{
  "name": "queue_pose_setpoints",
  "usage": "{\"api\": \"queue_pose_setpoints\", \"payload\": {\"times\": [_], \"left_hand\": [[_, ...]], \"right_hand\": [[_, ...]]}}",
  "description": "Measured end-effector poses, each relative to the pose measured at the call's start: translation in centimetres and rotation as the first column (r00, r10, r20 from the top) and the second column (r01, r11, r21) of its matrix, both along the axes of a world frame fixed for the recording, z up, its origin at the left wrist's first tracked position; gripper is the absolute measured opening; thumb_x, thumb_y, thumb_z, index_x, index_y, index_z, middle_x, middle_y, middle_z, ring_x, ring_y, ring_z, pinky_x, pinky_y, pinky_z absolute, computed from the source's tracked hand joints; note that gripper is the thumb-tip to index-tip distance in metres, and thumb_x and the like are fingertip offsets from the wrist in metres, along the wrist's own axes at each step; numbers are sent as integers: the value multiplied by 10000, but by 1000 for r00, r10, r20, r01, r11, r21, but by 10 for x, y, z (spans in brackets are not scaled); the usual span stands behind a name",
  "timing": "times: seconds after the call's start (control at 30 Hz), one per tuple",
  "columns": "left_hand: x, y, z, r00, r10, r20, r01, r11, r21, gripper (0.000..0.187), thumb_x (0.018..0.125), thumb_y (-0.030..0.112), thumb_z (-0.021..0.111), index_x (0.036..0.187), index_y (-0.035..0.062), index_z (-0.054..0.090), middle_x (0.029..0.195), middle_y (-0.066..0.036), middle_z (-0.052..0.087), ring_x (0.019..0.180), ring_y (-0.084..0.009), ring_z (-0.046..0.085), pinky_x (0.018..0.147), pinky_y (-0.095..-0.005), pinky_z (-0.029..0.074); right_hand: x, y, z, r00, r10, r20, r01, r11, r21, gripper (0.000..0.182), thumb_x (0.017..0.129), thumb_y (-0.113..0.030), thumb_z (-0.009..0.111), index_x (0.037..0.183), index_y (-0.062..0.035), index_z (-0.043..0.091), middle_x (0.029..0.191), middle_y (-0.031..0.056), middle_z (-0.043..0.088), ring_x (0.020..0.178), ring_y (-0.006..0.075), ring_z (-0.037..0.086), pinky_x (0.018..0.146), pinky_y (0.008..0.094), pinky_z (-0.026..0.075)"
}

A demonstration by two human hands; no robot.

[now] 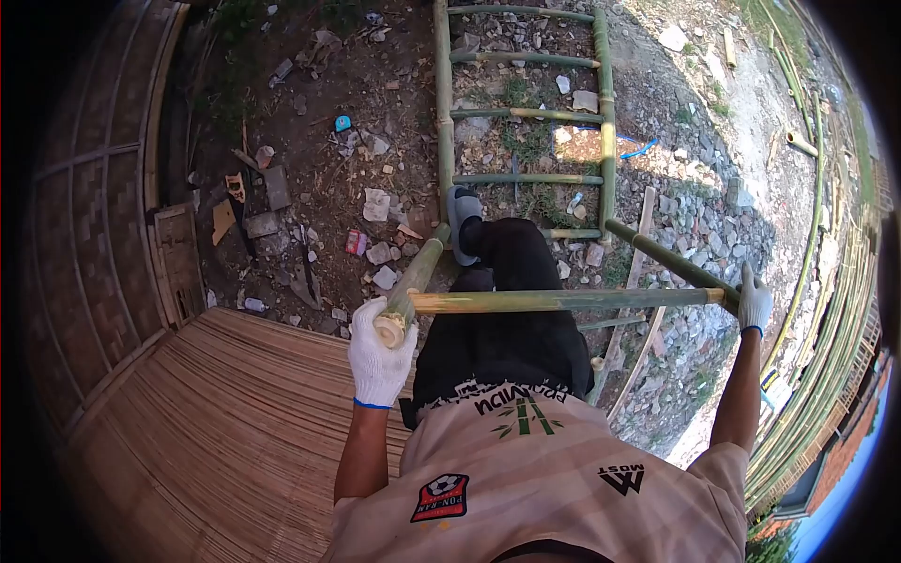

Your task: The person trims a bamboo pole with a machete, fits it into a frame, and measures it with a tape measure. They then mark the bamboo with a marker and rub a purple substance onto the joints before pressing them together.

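A green bamboo ladder (pixel 601 117) stretches from near my body towards the top of the view, with several rungs between two rails. Its nearest rung (pixel 563 300) crosses in front of my legs. My left hand (pixel 380 352), in a white knitted glove with a blue cuff, is closed around the cut end of the left rail (pixel 422 267). On the other side, my right hand (pixel 754 302), gloved alike, grips the right rail (pixel 671 253) near its end; some of its fingers are hidden. My grey shoe (pixel 463 225) is beside the left rail.
Rubble and stones (pixel 723 211) cover the ground. A handsaw (pixel 239 211) and a turquoise tape measure (pixel 343 123) lie left. A slatted bamboo platform (pixel 253 403) and woven wall (pixel 94 225) stand at left. Long bamboo poles (pixel 835 347) are stacked at right, with wooden strips (pixel 638 361) nearer.
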State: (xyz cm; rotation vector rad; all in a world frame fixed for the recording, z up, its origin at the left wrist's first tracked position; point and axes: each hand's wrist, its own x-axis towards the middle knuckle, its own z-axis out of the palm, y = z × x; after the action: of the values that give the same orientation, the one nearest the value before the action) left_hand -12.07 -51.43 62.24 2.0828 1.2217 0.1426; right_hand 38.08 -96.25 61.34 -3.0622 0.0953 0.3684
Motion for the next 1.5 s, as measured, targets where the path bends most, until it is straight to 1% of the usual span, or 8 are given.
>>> {"api": "queue_pose_setpoints", "payload": {"times": [0.37,0.43,0.5,0.63,0.97,1.23,1.33,1.5], "left_hand": [[0,-2,-8,998,-38,48,35,998,57,618,766,79,871,1279,14,533,1254,-206,606,1166,-392,621,1008,-450,510],[0,-2,-7,998,-41,57,40,999,19,610,768,72,866,1276,12,536,1258,-205,603,1168,-388,620,1013,-446,507],[1,-2,-5,999,5,41,-5,1000,1,604,772,56,854,1285,8,538,1269,-198,595,1173,-363,617,1024,-433,500],[1,-3,-5,998,49,31,-47,997,-59,615,784,44,844,1318,3,542,1278,-187,595,1188,-327,612,1030,-409,494],[0,-4,1,974,156,-165,-154,988,30,622,785,134,868,1300,16,540,1228,-180,608,1137,-338,613,1013,-416,488],[-9,1,-7,979,149,-143,-143,989,48,607,810,162,855,1288,22,508,1153,-170,629,1039,-260,631,944,-372,513],[-2,-2,-6,982,143,-124,-135,988,74,589,809,177,858,1262,24,513,1112,-159,655,1012,-244,644,927,-365,521],[9,8,-3,978,128,-166,-113,989,97,544,797,189,865,1190,26,526,1061,-145,677,960,-239,658,893,-361,532]], "right_hand": [[-2,-1,1,1000,-12,-7,12,1000,13,821,943,-744,496,951,28,778,831,221,734,845,348,719,811,435,521],[1,-5,0,1000,17,-5,-17,1000,-8,799,923,-742,551,999,17,788,809,202,752,788,299,737,779,417,542],[-4,4,6,999,5,-33,-5,1000,-3,789,940,-729,501,1011,6,781,914,241,747,902,388,721,853,448,525],[-12,16,14,1000,-24,-18,23,998,-61,751,935,-719,506,1130,-45,773,1062,279,734,1075,437,700,950,458,523],[-23,33,24,999,38,-10,-39,993,-112,698,980,-672,459,1064,-65,792,1001,253,742,1012,437,707,925,484,533],[-14,38,20,987,156,43,-162,961,224,639,965,-622,545,1032,-33,785,949,226,756,982,392,729,925,439,533],[-8,35,23,954,281,103,-299,888,350,511,940,-516,652,1049,-35,784,939,196,766,909,341,755,856,389,561],[2,35,17,920,365,139,-387,802,454,484,940,-495,664,1051,-39,783,930,182,768,892,318,760,832,385,568]]}}
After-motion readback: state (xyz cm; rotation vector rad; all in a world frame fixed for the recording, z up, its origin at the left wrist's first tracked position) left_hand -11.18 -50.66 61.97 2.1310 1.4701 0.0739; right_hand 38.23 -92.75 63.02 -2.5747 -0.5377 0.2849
